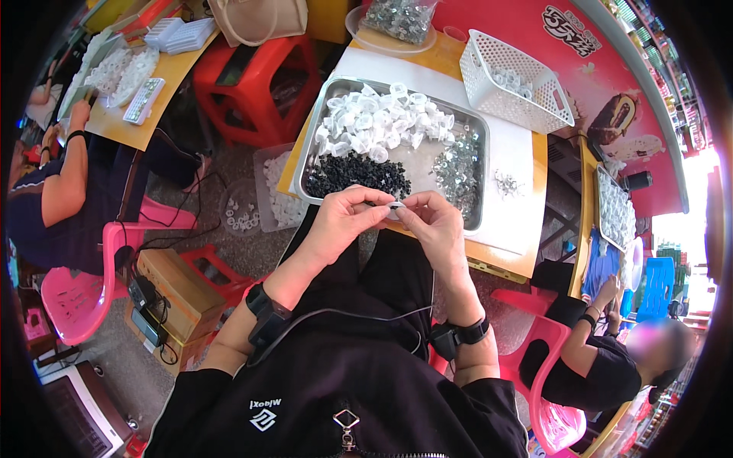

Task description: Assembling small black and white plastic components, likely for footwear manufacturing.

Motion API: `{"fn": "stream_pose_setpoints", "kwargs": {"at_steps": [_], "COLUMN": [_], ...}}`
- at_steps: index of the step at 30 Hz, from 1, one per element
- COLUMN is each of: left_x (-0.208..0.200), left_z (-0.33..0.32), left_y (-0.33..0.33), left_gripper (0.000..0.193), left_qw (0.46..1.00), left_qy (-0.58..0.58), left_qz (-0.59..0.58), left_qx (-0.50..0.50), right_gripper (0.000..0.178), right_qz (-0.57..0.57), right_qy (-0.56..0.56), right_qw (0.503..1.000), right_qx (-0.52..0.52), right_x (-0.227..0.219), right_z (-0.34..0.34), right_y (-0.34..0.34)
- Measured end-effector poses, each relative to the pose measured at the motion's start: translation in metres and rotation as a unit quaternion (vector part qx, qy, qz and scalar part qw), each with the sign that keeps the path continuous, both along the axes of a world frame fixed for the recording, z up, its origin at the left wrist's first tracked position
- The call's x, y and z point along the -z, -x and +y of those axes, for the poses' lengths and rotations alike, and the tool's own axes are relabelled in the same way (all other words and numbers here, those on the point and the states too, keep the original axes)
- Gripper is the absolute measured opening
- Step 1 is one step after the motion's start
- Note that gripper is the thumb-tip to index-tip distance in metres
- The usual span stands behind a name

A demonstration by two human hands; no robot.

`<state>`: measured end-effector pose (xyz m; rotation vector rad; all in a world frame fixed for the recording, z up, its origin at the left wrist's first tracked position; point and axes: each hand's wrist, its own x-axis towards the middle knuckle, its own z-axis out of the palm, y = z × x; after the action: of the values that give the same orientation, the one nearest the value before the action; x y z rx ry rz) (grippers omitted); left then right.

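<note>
Over the near edge of a metal tray (482,172), my left hand (343,221) and my right hand (435,225) meet with fingertips pinched together. Between them is a small white plastic part (395,212), rounded in shape, with something dark at its top. Both hands grip this part, and my fingers cover much of it. Just beyond, the tray holds a heap of white plastic parts (382,118), a pile of small black pieces (355,175) on the left and a scatter of small shiny metal pieces (458,168) on the right.
A few metal pieces (508,183) lie on the white board (519,221) beside the tray. Behind stands a white perforated basket (527,107). Left are a red stool (256,84) and a bin of white parts (279,187). Other people sit working at both sides.
</note>
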<state>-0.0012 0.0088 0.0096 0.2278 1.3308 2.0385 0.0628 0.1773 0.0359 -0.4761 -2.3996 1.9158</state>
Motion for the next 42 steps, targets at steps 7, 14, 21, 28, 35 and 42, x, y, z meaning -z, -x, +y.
{"fn": "stream_pose_setpoints", "kwargs": {"at_steps": [7, 14, 21, 28, 35, 42], "left_x": [0.004, 0.011, 0.005, 0.013, 0.014, 0.013], "left_z": [0.009, 0.008, 0.000, 0.010, 0.009, 0.004], "left_y": [-0.006, -0.003, 0.007, -0.006, -0.006, -0.007], "left_gripper": [0.010, 0.007, 0.009, 0.043, 0.055, 0.065], "left_qw": [0.972, 0.956, 0.986, 0.999, 0.999, 0.993], "left_qy": [0.093, 0.129, 0.101, -0.021, -0.028, 0.051], "left_qz": [0.191, 0.239, 0.123, 0.023, -0.023, 0.039], "left_qx": [-0.104, -0.111, -0.055, -0.025, -0.035, -0.096], "right_gripper": [0.010, 0.012, 0.010, 0.006, 0.015, 0.015], "right_qz": [0.050, 0.073, 0.017, 0.044, 0.150, 0.288], "right_qy": [-0.009, -0.072, 0.137, 0.234, -0.172, -0.300], "right_qw": [0.998, 0.994, 0.989, 0.971, 0.969, 0.893], "right_qx": [0.034, 0.039, 0.046, 0.000, -0.091, -0.171], "right_x": [0.013, 0.009, 0.023, 0.008, -0.005, -0.006], "right_z": [-0.006, -0.013, -0.005, -0.018, -0.024, -0.027], "right_y": [0.000, 0.000, 0.004, -0.001, -0.004, 0.006]}}
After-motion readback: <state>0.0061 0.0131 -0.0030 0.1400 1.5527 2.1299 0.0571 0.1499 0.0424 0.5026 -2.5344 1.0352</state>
